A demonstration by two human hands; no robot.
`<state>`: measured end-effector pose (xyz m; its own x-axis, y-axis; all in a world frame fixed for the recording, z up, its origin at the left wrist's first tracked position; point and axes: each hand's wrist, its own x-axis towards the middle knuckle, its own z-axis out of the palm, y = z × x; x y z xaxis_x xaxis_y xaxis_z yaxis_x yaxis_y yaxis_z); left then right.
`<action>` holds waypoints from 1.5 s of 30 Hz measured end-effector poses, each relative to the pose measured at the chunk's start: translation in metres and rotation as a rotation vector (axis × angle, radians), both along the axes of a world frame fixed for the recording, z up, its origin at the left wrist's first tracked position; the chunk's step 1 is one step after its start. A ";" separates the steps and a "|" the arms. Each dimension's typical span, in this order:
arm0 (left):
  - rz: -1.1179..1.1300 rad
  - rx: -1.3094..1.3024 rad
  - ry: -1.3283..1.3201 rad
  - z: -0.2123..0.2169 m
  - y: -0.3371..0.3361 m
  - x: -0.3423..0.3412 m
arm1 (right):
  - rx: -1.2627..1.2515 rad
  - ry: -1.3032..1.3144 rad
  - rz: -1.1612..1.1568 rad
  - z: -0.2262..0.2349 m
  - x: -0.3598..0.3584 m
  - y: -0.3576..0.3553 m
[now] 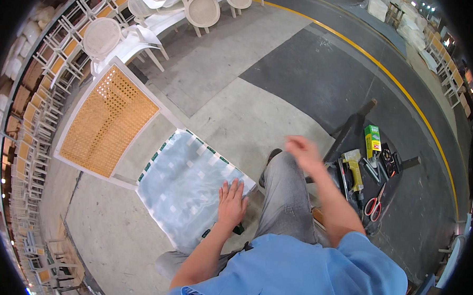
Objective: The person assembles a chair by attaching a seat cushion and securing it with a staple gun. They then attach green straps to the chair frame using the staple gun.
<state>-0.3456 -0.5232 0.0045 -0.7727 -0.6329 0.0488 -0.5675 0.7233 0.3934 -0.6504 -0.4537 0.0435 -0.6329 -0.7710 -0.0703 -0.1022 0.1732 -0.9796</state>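
My left hand [232,204] lies flat, fingers spread, on the near right part of a chair seat [185,179]. That seat is covered in pale blue, see-through wrapping with white patches and dark green strips along its edges. Behind it rises the chair's backrest [108,123], a white frame around woven tan cane. Raised above my right knee, my right hand [302,150] is smeared by motion; I cannot make out its fingers or anything in them. It is apart from the chair.
To my right, a dark stool [392,202] carries red-handled scissors [374,206], a yellow-handled tool [355,174] and a green and yellow box [372,140]. White chairs with round panels [202,10] stand at the back. Several rows of cane chairs [31,133] line the left. A yellow line [377,61] curves along the floor.
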 end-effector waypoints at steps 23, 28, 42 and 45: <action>0.051 -0.084 -0.086 -0.036 -0.004 -0.022 | 0.565 0.257 -0.336 0.015 -0.108 0.179; 0.061 -0.084 -0.102 -0.037 -0.003 -0.018 | 0.274 -0.041 -0.016 0.055 -0.083 0.119; 0.040 0.006 -0.064 -0.041 -0.005 -0.020 | 0.511 0.441 1.269 0.079 0.030 -0.088; 0.053 0.021 -0.081 -0.043 -0.006 -0.015 | 0.547 0.523 1.366 0.070 0.047 -0.100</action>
<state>-0.3604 -0.5295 -0.0383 -0.7388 -0.6734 -0.0264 -0.6356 0.6832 0.3594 -0.6034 -0.5535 0.1137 0.4569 -0.7158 -0.5281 -0.7703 -0.0216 -0.6373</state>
